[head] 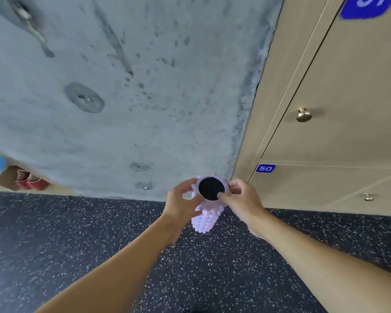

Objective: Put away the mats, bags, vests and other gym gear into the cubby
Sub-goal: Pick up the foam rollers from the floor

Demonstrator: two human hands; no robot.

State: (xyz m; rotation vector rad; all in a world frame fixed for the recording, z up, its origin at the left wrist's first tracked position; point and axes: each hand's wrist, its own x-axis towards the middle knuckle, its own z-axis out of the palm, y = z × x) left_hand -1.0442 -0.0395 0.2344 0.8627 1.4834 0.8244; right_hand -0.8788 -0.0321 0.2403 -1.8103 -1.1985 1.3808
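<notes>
A person holds a spiked roller (204, 219) over the speckled floor (212, 279), near the corner where the grey wall (145, 98) meets the lockers (336, 136), with open floor nearer the person. The left hand (182, 201) grips its side; the right hand (243, 199) pinches its black-capped top.

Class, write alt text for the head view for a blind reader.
A left hand and a right hand grip a pale purple knobbly foam roller, black end toward the camera. Beige numbered lockers stand to the right.
</notes>
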